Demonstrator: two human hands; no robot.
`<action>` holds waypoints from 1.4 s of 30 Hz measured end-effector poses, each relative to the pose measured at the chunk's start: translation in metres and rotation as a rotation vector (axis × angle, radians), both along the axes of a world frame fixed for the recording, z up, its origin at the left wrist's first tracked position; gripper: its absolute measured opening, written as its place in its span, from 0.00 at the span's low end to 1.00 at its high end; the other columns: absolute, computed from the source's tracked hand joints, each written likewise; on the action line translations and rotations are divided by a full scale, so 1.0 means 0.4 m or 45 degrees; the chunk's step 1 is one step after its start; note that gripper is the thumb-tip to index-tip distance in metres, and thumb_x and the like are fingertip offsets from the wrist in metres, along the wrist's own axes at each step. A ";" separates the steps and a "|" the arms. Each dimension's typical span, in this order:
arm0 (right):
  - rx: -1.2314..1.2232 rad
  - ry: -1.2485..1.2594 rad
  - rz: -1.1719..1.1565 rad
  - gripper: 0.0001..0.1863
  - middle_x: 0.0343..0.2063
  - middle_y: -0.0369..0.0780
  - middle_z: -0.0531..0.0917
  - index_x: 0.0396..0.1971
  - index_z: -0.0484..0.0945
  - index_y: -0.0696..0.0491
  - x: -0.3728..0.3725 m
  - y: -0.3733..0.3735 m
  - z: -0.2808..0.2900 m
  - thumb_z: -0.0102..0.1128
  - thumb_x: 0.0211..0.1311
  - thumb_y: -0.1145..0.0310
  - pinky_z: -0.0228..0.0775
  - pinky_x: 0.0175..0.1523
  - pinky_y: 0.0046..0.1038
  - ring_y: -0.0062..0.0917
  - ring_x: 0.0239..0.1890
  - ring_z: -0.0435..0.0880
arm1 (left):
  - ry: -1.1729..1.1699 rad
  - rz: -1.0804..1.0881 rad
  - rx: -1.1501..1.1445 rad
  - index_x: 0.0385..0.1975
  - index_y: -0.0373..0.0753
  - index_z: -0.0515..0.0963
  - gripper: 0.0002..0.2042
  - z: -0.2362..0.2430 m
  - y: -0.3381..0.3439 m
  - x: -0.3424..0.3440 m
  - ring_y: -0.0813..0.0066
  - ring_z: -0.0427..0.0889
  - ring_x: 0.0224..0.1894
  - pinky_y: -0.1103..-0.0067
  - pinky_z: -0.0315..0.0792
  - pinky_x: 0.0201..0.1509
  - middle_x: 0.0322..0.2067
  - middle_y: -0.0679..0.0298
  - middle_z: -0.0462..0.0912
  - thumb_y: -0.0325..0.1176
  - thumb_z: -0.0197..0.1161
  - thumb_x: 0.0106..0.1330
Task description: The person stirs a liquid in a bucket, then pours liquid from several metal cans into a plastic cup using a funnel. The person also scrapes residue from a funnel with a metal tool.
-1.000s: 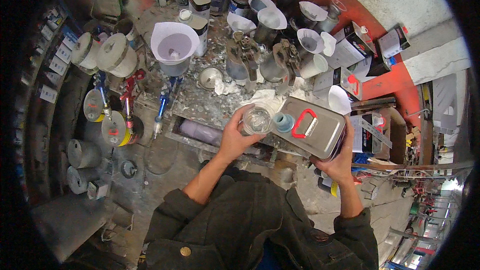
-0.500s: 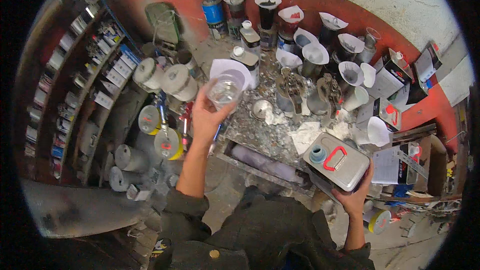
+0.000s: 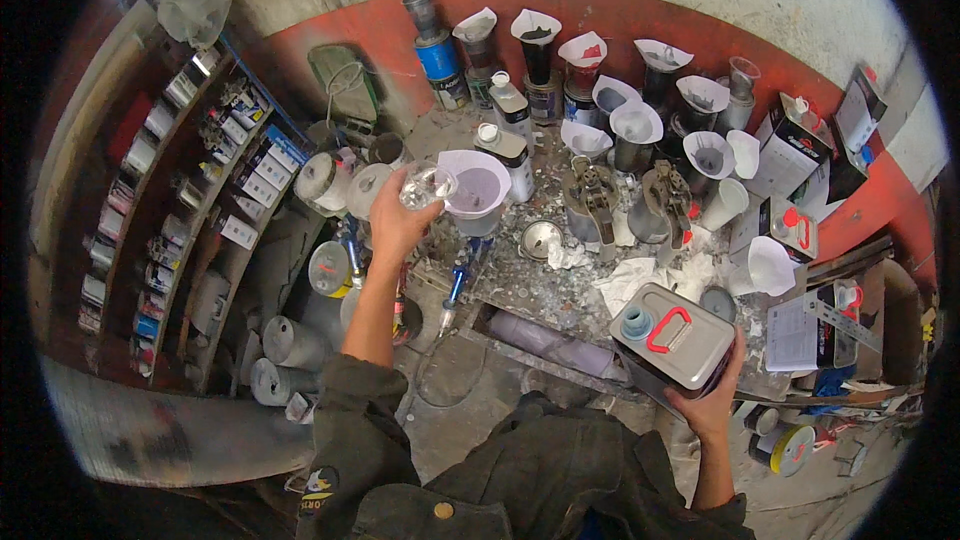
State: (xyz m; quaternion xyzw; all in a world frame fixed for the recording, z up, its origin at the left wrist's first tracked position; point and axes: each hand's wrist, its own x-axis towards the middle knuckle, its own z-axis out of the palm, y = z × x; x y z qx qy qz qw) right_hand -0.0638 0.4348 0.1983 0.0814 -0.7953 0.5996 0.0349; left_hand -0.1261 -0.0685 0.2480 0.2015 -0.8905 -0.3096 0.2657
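My left hand is closed round a clear plastic cup, at the left edge of a white paper strainer. The cup looks tilted; I cannot tell how much liquid is in it. Greyish residue coats the strainer's inside, and a container stands under it on the bench. On the right, my right hand grips the lower right side of a rectangular metal can. That can has a red carry handle and an uncapped blue-grey spout, and is held over the bench's front edge.
Two clamp-lidded spray gun cups stand on the stained bench, near crumpled white paper. Several strainer-topped containers line the red back wall. Blue-handled spray guns hang at the left front edge. Shelves hold cans and boxes.
My head view has shifted, so the bench sits lower in the picture. The clear cup has moved left, uncovering more of the strainer. My right hand still holds the metal can.
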 end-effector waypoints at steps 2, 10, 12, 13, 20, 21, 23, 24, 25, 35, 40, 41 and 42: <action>-0.011 -0.008 -0.005 0.67 0.63 0.45 0.62 0.72 0.46 0.56 0.000 -0.001 -0.002 0.78 0.24 0.71 0.52 0.71 0.37 0.37 0.66 0.63 | -0.007 0.028 -0.174 0.57 0.35 0.74 0.35 -0.016 -0.018 -0.001 0.56 0.81 0.50 0.68 0.75 0.52 0.50 0.49 0.81 0.36 0.76 0.44; 0.081 0.032 -0.038 0.67 0.62 0.45 0.62 0.71 0.47 0.57 -0.008 0.005 -0.018 0.78 0.23 0.71 0.53 0.71 0.37 0.37 0.66 0.63 | -0.065 -0.020 -0.304 0.57 0.38 0.73 0.35 0.009 0.003 0.000 0.51 0.74 0.56 0.65 0.68 0.61 0.51 0.51 0.78 0.34 0.74 0.44; 0.105 0.026 -0.045 0.67 0.61 0.45 0.62 0.71 0.48 0.57 -0.012 0.005 -0.023 0.78 0.23 0.71 0.53 0.71 0.37 0.37 0.66 0.63 | -0.088 -0.028 -0.333 0.58 0.39 0.73 0.35 0.013 0.008 0.000 0.51 0.73 0.57 0.64 0.67 0.62 0.52 0.51 0.77 0.33 0.74 0.44; 0.112 0.035 -0.044 0.66 0.61 0.45 0.62 0.71 0.48 0.57 -0.015 0.004 -0.026 0.78 0.23 0.71 0.53 0.71 0.37 0.37 0.65 0.63 | -0.098 -0.015 -0.355 0.58 0.39 0.72 0.35 0.016 0.011 0.002 0.51 0.72 0.58 0.64 0.67 0.62 0.52 0.51 0.77 0.33 0.73 0.45; 0.013 0.013 -0.027 0.66 0.60 0.45 0.62 0.71 0.49 0.58 -0.038 -0.028 -0.026 0.79 0.24 0.68 0.54 0.70 0.36 0.37 0.65 0.64 | -0.153 -0.011 -0.536 0.57 0.41 0.72 0.33 0.064 0.050 0.000 0.52 0.72 0.58 0.64 0.68 0.61 0.53 0.54 0.76 0.28 0.72 0.45; 0.005 0.016 -0.021 0.66 0.60 0.45 0.62 0.70 0.49 0.58 -0.044 -0.030 -0.028 0.79 0.24 0.67 0.54 0.70 0.36 0.37 0.65 0.64 | -0.137 -0.021 -0.575 0.57 0.41 0.73 0.33 0.065 0.051 -0.003 0.53 0.72 0.58 0.64 0.68 0.61 0.52 0.55 0.76 0.28 0.71 0.45; -0.036 0.021 -0.008 0.66 0.60 0.45 0.62 0.70 0.49 0.59 -0.058 -0.034 -0.047 0.80 0.25 0.66 0.54 0.70 0.36 0.37 0.65 0.65 | -0.106 -0.041 -0.658 0.56 0.41 0.73 0.32 0.069 0.052 -0.012 0.53 0.72 0.57 0.64 0.69 0.60 0.52 0.56 0.76 0.27 0.71 0.45; -0.056 0.023 -0.002 0.66 0.60 0.45 0.62 0.70 0.49 0.59 -0.066 -0.036 -0.057 0.80 0.25 0.66 0.54 0.70 0.36 0.37 0.64 0.65 | -0.100 -0.066 -0.702 0.56 0.41 0.73 0.32 0.070 0.053 -0.018 0.53 0.72 0.58 0.64 0.68 0.60 0.52 0.56 0.76 0.26 0.71 0.44; -0.068 0.034 0.010 0.66 0.60 0.45 0.62 0.70 0.49 0.59 -0.073 -0.039 -0.065 0.80 0.25 0.66 0.54 0.70 0.36 0.37 0.65 0.65 | -0.100 -0.086 -0.752 0.56 0.41 0.73 0.32 0.076 0.052 -0.021 0.54 0.72 0.58 0.64 0.68 0.61 0.52 0.56 0.76 0.26 0.71 0.44; -0.118 0.087 0.071 0.65 0.61 0.46 0.63 0.70 0.49 0.58 -0.157 -0.085 -0.118 0.79 0.26 0.66 0.54 0.70 0.37 0.37 0.64 0.65 | -0.108 -0.373 -1.494 0.57 0.49 0.73 0.31 0.126 0.074 -0.076 0.61 0.69 0.62 0.61 0.60 0.69 0.56 0.61 0.74 0.23 0.63 0.48; -0.064 0.179 0.095 0.65 0.59 0.46 0.64 0.70 0.50 0.57 -0.194 -0.105 -0.171 0.79 0.24 0.66 0.56 0.69 0.38 0.38 0.63 0.66 | -0.208 -0.507 -1.724 0.60 0.50 0.72 0.29 0.174 0.109 -0.074 0.64 0.68 0.64 0.60 0.57 0.72 0.58 0.62 0.73 0.27 0.59 0.54; -0.099 0.186 0.094 0.65 0.57 0.46 0.64 0.70 0.52 0.57 -0.195 -0.117 -0.178 0.79 0.23 0.66 0.57 0.68 0.38 0.39 0.62 0.67 | -0.225 -0.530 -1.764 0.60 0.50 0.72 0.28 0.180 0.106 -0.069 0.64 0.68 0.65 0.60 0.56 0.72 0.58 0.62 0.73 0.28 0.58 0.55; -0.160 0.143 0.097 0.65 0.57 0.46 0.64 0.70 0.53 0.57 -0.193 -0.130 -0.197 0.79 0.22 0.66 0.57 0.68 0.38 0.40 0.61 0.67 | -0.241 -0.547 -1.780 0.60 0.50 0.72 0.27 0.185 0.100 -0.063 0.64 0.68 0.65 0.60 0.55 0.73 0.58 0.62 0.73 0.28 0.58 0.56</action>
